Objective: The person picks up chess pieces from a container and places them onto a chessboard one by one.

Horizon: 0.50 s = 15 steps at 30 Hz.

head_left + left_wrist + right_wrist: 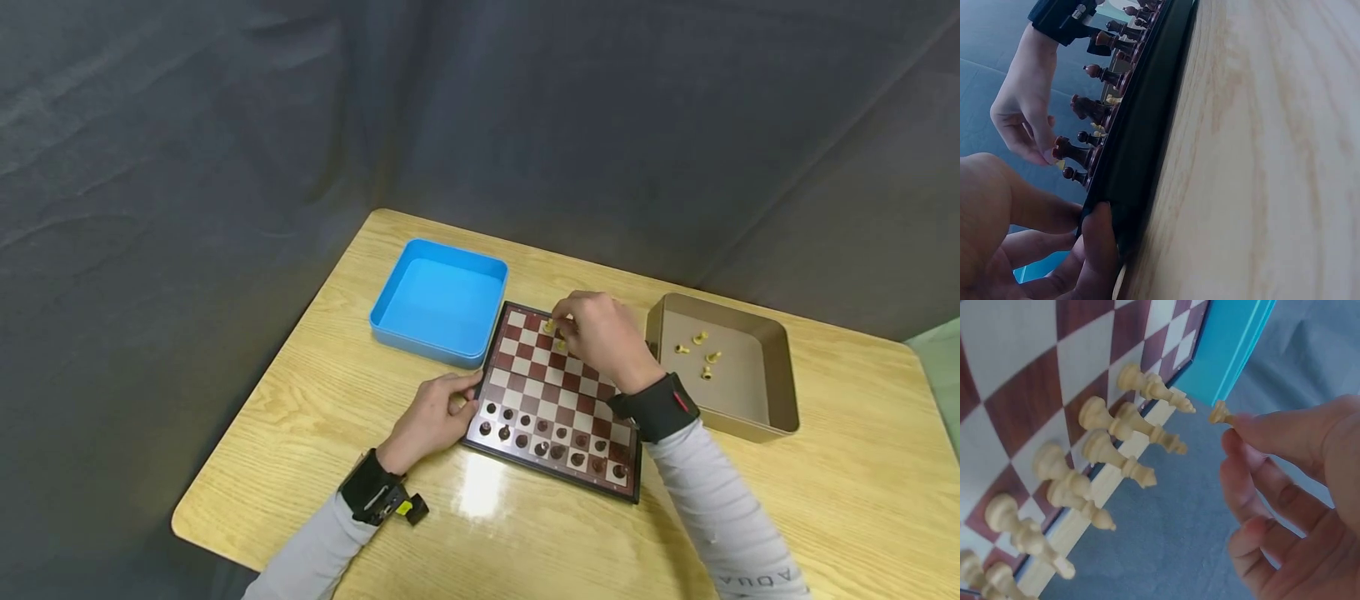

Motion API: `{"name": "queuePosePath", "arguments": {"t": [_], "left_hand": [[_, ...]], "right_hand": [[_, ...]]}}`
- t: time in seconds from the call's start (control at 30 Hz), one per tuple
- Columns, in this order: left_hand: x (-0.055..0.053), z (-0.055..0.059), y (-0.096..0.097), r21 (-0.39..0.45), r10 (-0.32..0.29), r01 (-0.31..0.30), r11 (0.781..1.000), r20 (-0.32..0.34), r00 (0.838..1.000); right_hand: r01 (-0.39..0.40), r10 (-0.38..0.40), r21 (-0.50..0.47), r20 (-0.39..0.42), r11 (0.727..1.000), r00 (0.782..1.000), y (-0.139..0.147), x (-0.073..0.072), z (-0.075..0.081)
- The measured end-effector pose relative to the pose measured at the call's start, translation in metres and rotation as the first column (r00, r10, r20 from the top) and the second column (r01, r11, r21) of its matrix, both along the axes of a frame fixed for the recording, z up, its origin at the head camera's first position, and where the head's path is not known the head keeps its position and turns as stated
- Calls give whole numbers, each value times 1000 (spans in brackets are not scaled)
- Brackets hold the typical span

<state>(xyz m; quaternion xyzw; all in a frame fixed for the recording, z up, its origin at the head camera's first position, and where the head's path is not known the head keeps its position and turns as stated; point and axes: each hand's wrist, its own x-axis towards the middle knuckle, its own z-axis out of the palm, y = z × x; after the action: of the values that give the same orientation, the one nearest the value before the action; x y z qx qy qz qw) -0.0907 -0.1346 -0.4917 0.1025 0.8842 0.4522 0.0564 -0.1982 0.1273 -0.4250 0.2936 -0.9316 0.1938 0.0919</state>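
A red-and-white chessboard (533, 387) with a dark rim lies at an angle on the table. My left hand (435, 412) grips its left edge, thumb and fingers pinching the rim (1138, 156) in the left wrist view. Over the board's far side, my right hand (606, 335) pinches a small cream pawn (1220, 414) between thumb and fingertips. In the right wrist view the pawn is held apart from the squares. Several cream chess pieces (1105, 453) stand along the far side, mostly hidden by my hand in the head view. Two rows of dark chess pieces (557, 452) stand along the near side.
A blue tray (433, 342) stands left of the board's far end, close to its rim. To the right, a brown tray (780, 375) holds several cream pieces (707, 373) lying loose. The wooden table (300, 417) meets a dark curtain (570, 142) at the back.
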Motion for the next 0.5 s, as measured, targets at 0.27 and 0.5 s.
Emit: {"name": "queuePosePath", "arguments": {"t": [0.27,0.5], "left_hand": [[1,0,0,8,3,-3,1000,10,1000],[0,0,0,15,5,-5,1000,16,1000]], "right_hand": [[0,0,3,12,1000,1000,-4,1,-8],[-8,7,22,37,1000,999,-6,1,-19]]}}
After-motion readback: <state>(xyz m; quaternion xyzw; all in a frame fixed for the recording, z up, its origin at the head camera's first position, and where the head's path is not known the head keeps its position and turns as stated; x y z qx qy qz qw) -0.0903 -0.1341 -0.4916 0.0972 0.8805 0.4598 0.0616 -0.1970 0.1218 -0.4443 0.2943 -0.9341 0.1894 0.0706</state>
